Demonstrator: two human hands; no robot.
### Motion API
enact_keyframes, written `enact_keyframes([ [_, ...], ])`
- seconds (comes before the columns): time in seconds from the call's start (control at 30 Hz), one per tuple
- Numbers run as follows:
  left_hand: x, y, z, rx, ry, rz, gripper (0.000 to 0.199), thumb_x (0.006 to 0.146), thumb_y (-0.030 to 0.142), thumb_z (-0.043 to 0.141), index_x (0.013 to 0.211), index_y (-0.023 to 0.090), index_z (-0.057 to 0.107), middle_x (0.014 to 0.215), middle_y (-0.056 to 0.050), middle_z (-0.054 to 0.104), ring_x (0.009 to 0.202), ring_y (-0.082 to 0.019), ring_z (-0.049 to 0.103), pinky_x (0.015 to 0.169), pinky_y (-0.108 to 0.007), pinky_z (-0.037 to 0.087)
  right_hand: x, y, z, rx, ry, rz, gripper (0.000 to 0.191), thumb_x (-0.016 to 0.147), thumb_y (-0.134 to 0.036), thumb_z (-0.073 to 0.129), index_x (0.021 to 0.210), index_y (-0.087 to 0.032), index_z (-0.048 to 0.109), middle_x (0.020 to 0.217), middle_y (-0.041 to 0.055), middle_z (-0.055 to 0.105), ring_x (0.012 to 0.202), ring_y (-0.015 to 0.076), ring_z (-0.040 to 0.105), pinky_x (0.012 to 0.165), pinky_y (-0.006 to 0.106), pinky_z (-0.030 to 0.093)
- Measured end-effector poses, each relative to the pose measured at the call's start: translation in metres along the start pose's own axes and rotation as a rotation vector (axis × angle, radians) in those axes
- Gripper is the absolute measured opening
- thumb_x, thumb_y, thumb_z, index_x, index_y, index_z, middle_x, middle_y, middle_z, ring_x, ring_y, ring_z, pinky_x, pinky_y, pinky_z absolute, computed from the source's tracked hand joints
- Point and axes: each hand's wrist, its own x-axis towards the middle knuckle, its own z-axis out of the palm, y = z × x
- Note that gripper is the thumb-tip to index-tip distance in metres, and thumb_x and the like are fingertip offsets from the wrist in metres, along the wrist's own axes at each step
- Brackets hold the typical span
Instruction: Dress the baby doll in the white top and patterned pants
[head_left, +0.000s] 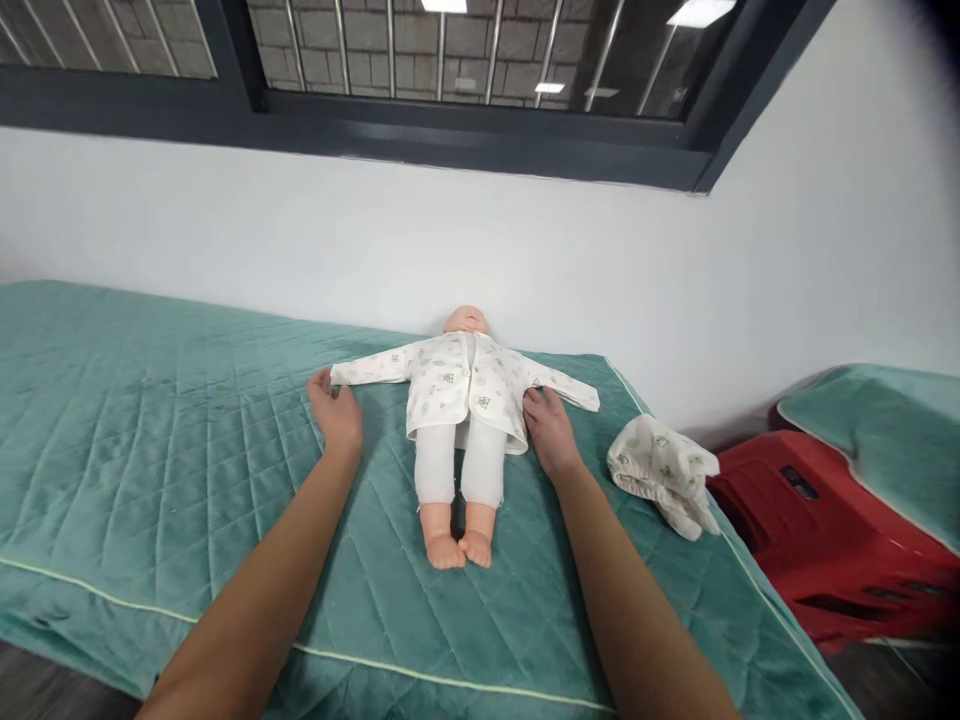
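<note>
A baby doll (436,465) lies on its back on the green quilted bed cover, feet toward me and head against the wall. It wears a white printed baby jacket (439,385), with both sleeves spread out to the sides. At the end of the left-hand sleeve, the fingers of my left hand (335,412) are closed on the cuff. My right hand (551,432) is beside the doll's body, its curled fingers pinching the jacket just under the other sleeve. No doll hands show beyond the cuffs.
Crumpled printed baby trousers (660,470) lie near the bed's right edge. Past that edge stands a red plastic piece of furniture (832,530), with another green cover (885,430) over it. The white wall (300,230) and a dark-framed barred window (480,130) rise behind the bed (187,450).
</note>
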Motion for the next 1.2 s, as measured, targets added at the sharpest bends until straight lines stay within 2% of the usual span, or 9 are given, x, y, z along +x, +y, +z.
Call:
enact_keyframes([
  [0.13, -0.030, 0.009, -0.010, 0.083, -0.196, 0.100, 0.038, 0.081, 0.004, 0.054, 0.117, 0.017, 0.058, 0.128, -0.010, 0.059, 0.121, -0.022, 0.055, 0.110, -0.042, 0.040, -0.037, -0.004, 0.008, -0.183, -0.078, -0.004, 0.070, 0.069, -0.029, 0.073, 0.134, -0.027, 0.047, 0.151, 0.0095, 0.045, 0.142, 0.0266, 0.040, 0.120, 0.051, 0.028],
  [0.3, -0.062, 0.012, -0.019, 0.306, -0.630, 0.265, 0.037, 0.078, 0.011, 0.058, 0.115, 0.019, 0.059, 0.117, -0.009, 0.064, 0.111, -0.024, 0.060, 0.098, -0.040, 0.047, -0.072, -0.014, 0.002, -0.372, -0.155, -0.090, 0.066, 0.077, -0.026, 0.062, 0.139, -0.027, 0.043, 0.149, 0.0085, 0.045, 0.140, 0.0249, 0.041, 0.116, 0.047, 0.036],
  [0.4, -0.073, 0.017, -0.022, 0.447, -0.730, 0.316, 0.040, 0.079, 0.017, 0.062, 0.118, 0.019, 0.056, 0.116, -0.009, 0.064, 0.108, -0.024, 0.060, 0.096, -0.039, 0.046, -0.076, -0.013, 0.002, -0.576, -0.125, -0.183, 0.061, 0.076, -0.020, 0.056, 0.136, -0.023, 0.046, 0.137, 0.0107, 0.052, 0.130, 0.0255, 0.048, 0.112, 0.048, 0.040],
  [0.53, -0.077, 0.022, -0.020, 0.598, -0.761, 0.329, 0.030, 0.079, 0.021, 0.062, 0.109, 0.021, 0.060, 0.104, -0.007, 0.067, 0.094, -0.023, 0.062, 0.082, -0.035, 0.045, -0.070, -0.010, 0.007, -0.788, 0.004, -0.209, 0.040, 0.073, -0.018, 0.055, 0.114, -0.018, 0.057, 0.110, 0.0115, 0.057, 0.100, 0.0263, 0.057, 0.093, 0.048, 0.050],
  [0.63, -0.076, 0.023, -0.019, 0.629, -0.756, 0.367, 0.016, 0.082, 0.023, 0.059, 0.097, 0.022, 0.062, 0.092, -0.005, 0.067, 0.082, -0.022, 0.060, 0.072, -0.031, 0.042, -0.067, -0.011, 0.009, -0.783, 0.059, -0.221, 0.027, 0.070, -0.014, 0.053, 0.095, -0.020, 0.058, 0.097, 0.0072, 0.055, 0.086, 0.0235, 0.055, 0.082, 0.043, 0.050],
  [0.73, -0.077, 0.022, -0.024, 0.589, -0.724, 0.390, 0.005, 0.081, 0.020, 0.056, 0.084, 0.023, 0.058, 0.079, -0.001, 0.062, 0.073, -0.019, 0.056, 0.068, -0.029, 0.039, -0.067, -0.014, 0.007, -0.708, 0.102, -0.224, 0.026, 0.065, -0.010, 0.053, 0.088, -0.022, 0.056, 0.090, 0.0038, 0.054, 0.082, 0.0222, 0.052, 0.081, 0.040, 0.047],
  [0.9, -0.082, 0.026, -0.034, 0.588, -0.699, 0.375, 0.008, 0.079, 0.016, 0.054, 0.077, 0.023, 0.052, 0.070, 0.002, 0.056, 0.067, -0.018, 0.052, 0.065, -0.029, 0.037, -0.069, -0.017, 0.003, -0.698, 0.180, -0.215, 0.029, 0.062, -0.008, 0.053, 0.087, -0.024, 0.056, 0.088, 0.0036, 0.054, 0.083, 0.0242, 0.052, 0.084, 0.040, 0.045],
  [1.0, -0.082, 0.027, -0.032, 0.538, -0.659, 0.424, 0.007, 0.080, 0.018, 0.055, 0.084, 0.023, 0.054, 0.081, -0.001, 0.059, 0.076, -0.019, 0.055, 0.071, -0.031, 0.042, -0.072, -0.022, 0.008, -0.775, 0.129, -0.318, 0.033, 0.067, -0.006, 0.051, 0.095, -0.023, 0.058, 0.097, 0.0065, 0.055, 0.093, 0.0259, 0.052, 0.090, 0.044, 0.044],
  [1.2, -0.083, 0.036, -0.013, 0.174, -0.585, 0.506, 0.025, 0.079, 0.016, 0.057, 0.104, 0.021, 0.058, 0.107, -0.008, 0.060, 0.102, -0.021, 0.057, 0.085, -0.033, 0.049, -0.079, -0.036, 0.025, -0.715, -0.124, -0.570, 0.029, 0.087, -0.013, 0.048, 0.111, -0.025, 0.058, 0.116, 0.0080, 0.057, 0.115, 0.0243, 0.051, 0.103, 0.043, 0.041],
])
